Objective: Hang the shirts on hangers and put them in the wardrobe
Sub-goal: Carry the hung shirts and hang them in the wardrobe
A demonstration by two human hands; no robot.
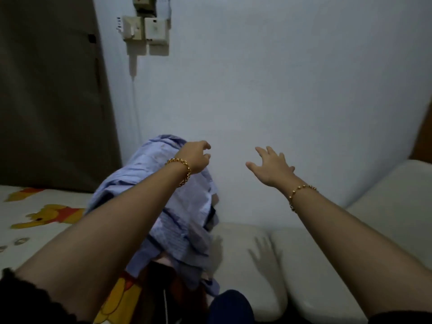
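Left hand (195,157) grips the blue shirt (163,206) above the bed (58,195); right hand (272,168) reaches beside it, fingers spread. Pick-up step, I'd judge; next it needs a hanger.

The crumpled pale-blue striped shirt (187,206) is half hidden behind the left forearm (105,230) — whether the left hand (195,157) grips it is unclear.

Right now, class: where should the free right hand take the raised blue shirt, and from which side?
Probably pinch the top edge beside the left hand, coming from the right: the blue shirt hangs bunched from that grip, its upper right side facing the open right hand.
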